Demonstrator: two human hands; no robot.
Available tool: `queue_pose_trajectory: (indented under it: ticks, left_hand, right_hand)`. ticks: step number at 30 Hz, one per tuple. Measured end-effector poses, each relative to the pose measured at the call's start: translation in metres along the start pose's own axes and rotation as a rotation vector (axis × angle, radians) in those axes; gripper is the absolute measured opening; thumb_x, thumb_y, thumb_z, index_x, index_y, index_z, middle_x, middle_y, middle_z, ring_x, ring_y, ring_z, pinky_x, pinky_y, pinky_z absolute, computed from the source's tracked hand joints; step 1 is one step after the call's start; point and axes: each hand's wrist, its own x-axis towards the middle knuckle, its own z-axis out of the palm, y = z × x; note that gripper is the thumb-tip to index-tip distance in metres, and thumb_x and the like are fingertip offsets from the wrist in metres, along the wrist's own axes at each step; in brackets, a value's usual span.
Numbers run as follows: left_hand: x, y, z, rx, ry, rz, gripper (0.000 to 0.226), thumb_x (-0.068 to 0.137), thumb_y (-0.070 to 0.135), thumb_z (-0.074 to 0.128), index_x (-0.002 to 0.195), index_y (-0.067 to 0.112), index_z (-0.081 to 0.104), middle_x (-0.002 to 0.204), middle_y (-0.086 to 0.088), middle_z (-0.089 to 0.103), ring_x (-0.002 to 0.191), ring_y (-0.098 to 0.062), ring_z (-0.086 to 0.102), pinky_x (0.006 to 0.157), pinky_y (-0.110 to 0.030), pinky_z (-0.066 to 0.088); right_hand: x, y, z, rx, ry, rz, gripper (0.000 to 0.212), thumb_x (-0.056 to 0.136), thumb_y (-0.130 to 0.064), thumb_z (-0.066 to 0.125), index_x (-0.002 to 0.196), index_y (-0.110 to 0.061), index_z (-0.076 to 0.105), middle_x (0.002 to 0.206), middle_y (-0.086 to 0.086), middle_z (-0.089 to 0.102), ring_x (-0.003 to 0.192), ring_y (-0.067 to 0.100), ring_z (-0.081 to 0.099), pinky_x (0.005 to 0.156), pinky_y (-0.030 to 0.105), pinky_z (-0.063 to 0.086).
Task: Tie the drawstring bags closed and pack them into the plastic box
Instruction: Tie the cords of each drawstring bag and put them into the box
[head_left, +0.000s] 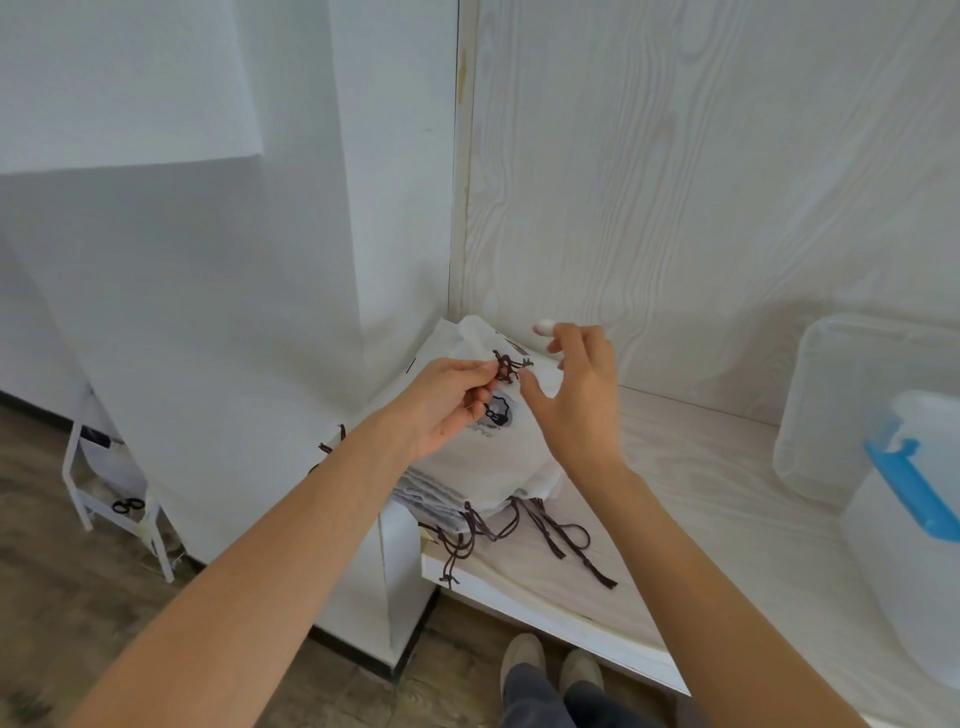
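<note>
Both forearms reach forward; left hand (447, 402) in a pinching grip, right hand (582, 395) with fingers spread.

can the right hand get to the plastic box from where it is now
Probably yes. The right hand is open, holding nothing, and the plastic box stands on the same shelf to its right, with bare shelf between them and nothing in the way.

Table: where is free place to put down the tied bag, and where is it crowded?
Bare table lies between the bag stack and the lid and box at the right. The near strip toward the front edge is also free. The left corner is crowded: the stack, its cords trailing forward, and both hands above it.
</note>
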Motion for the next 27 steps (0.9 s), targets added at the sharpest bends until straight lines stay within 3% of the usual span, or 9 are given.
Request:
queue_pose_trajectory:
  ticks: [4, 8, 13, 19, 27]
  left_hand:
    - [-0.001, 0.000, 0.001, 0.004, -0.009, 0.002, 0.017, 0.094, 0.004, 0.049, 0.086, 0.002, 0.064, 0.070, -0.005, 0.051, 0.059, -0.007, 0.041, 0.047, -0.012, 0.039]
    - [-0.001, 0.001, 0.001, -0.012, 0.006, 0.004, 0.014, 0.093, 0.004, 0.051, 0.091, 0.000, 0.064, 0.070, -0.006, 0.056, 0.057, -0.007, 0.042, 0.046, -0.013, 0.039]
    - [-0.002, 0.001, -0.001, 0.008, 0.013, 0.005, 0.016, 0.093, 0.006, 0.051, 0.101, -0.003, 0.062, 0.066, -0.003, 0.054, 0.052, -0.005, 0.042, 0.047, -0.014, 0.037]
    - [-0.002, 0.003, -0.004, 0.065, 0.026, 0.054, 0.013, 0.092, 0.008, 0.053, 0.084, 0.005, 0.063, 0.063, 0.000, 0.050, 0.057, -0.009, 0.040, 0.054, -0.019, 0.032]
    - [-0.005, 0.007, -0.006, 0.191, 0.117, 0.149, 0.008, 0.089, 0.012, 0.061, 0.088, 0.010, 0.068, 0.070, 0.003, 0.060, 0.062, -0.007, 0.045, 0.059, -0.017, 0.038]
  right_hand:
    - [-0.005, -0.004, 0.000, -0.115, 0.012, -0.104, 0.016, 0.076, -0.018, 0.071, 0.090, -0.012, 0.066, 0.084, 0.001, 0.055, 0.076, 0.019, 0.056, 0.071, 0.037, 0.045]
    - [-0.003, -0.002, 0.004, -0.114, -0.111, -0.003, 0.025, 0.079, -0.031, 0.072, 0.098, -0.016, 0.066, 0.090, -0.002, 0.055, 0.081, 0.016, 0.055, 0.080, 0.031, 0.037]
    - [0.006, -0.003, 0.003, -0.031, -0.214, 0.031, 0.025, 0.079, -0.032, 0.072, 0.096, -0.014, 0.068, 0.085, -0.006, 0.053, 0.078, 0.013, 0.054, 0.081, 0.040, 0.047]
    - [0.017, -0.005, 0.001, -0.047, -0.351, 0.057, 0.026, 0.078, -0.032, 0.073, 0.097, -0.015, 0.068, 0.086, -0.006, 0.056, 0.077, 0.013, 0.055, 0.071, 0.026, 0.043]
    - [0.021, -0.001, -0.009, -0.051, -0.274, 0.089, 0.017, 0.088, -0.027, 0.062, 0.090, -0.011, 0.069, 0.083, -0.002, 0.053, 0.078, 0.020, 0.057, 0.069, 0.034, 0.046]
